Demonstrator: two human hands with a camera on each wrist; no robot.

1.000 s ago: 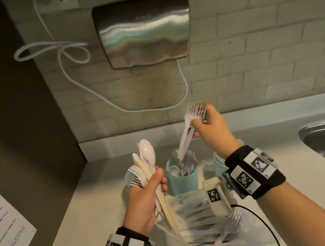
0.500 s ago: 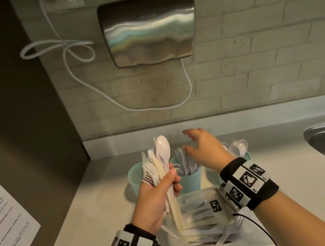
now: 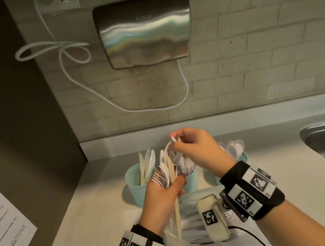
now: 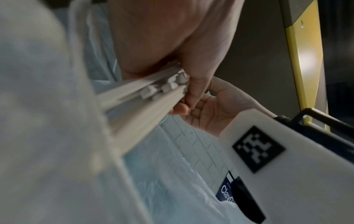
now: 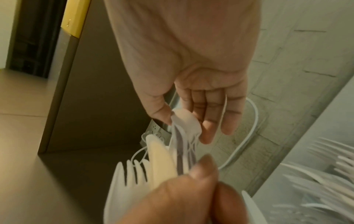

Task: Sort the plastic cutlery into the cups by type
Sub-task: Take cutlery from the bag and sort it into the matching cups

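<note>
Left grip (image 3: 164,189) clasps mixed cutlery (image 3: 167,172); only right-wrist view shows right grip (image 5: 193,94) pinching a spoon (image 5: 186,119).

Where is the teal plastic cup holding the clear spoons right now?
In the head view, the teal plastic cup with clear spoons stands rightmost of three cups on the pale counter, partly hidden behind the right hand.

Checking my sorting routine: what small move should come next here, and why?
Probably lift the white plastic spoon, which the right hand pinches, out of the mixed bundle of plastic cutlery gripped by the left hand, toward the right teal cup, which holds spoons.
</note>
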